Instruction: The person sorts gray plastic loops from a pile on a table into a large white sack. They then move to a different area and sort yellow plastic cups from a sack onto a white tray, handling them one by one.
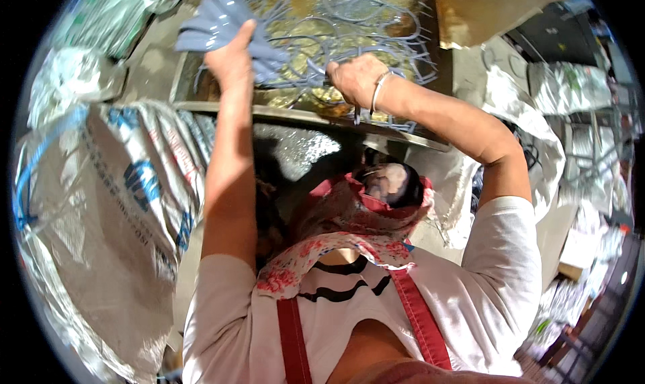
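Shirt [336, 317] nearest. Grey bundle [218, 20] gripped in left hand [232, 56] above left end of tray [302, 118]; tool [357, 114], kind unclear, clenched in right hand [361, 78] over grey loops [376, 18]. Trimming apparently underway; next, steady bundle called for.

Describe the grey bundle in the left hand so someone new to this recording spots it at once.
Find the metal-rimmed tray along the top of the view, strewn with thin grey loops. Over its left end, the left hand grips the bundle of blue-grey strips. Broad, glossy pieces packed together and fanning out set it apart from the thin, open loops beside it.
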Tool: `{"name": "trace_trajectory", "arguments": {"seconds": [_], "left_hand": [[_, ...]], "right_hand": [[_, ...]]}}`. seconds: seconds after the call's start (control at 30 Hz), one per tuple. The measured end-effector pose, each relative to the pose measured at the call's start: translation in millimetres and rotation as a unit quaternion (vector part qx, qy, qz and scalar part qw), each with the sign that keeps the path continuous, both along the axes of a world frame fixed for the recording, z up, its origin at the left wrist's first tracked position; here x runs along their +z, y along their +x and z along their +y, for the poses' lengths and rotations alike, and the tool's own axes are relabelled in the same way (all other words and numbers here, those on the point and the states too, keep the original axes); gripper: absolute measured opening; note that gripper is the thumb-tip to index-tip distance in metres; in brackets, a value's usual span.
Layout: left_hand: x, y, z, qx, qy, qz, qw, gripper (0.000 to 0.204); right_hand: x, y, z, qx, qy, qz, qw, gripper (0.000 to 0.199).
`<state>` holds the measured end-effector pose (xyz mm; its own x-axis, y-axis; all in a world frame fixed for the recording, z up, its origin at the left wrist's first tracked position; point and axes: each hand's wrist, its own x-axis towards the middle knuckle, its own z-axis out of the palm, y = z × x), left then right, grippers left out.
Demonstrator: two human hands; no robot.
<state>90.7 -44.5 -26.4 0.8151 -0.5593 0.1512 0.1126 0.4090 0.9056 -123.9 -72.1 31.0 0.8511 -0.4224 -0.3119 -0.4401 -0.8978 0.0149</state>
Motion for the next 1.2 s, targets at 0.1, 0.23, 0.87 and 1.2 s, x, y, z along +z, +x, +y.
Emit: {"name": "trace_trajectory", "arguments": {"seconds": [0.1,0.23,0.87,1.2], "left_hand": [[16,6,20,-0.019,0.045,-0.033,0.998,0.031],[29,-12,23,-0.064,0.122,-0.133,0.981,0.033],[39,-87,76,-0.366,0.088,-0.225,0.899,0.036],[9,-14,52,-0.409,0.013,0.26,0.875,0.059]], "right_hand": [[37,-60,15,-0.053,-0.063,-0.166,0.983,0.012],[88,-212,32,-0.286,-0.296,-0.347,0.843,0.036],[39,-14,-25,-0.362,0.658,-0.576,0.324,0.029],[40,-27,58,-0.198,0.304,-0.436,0.823,0.032]]}}
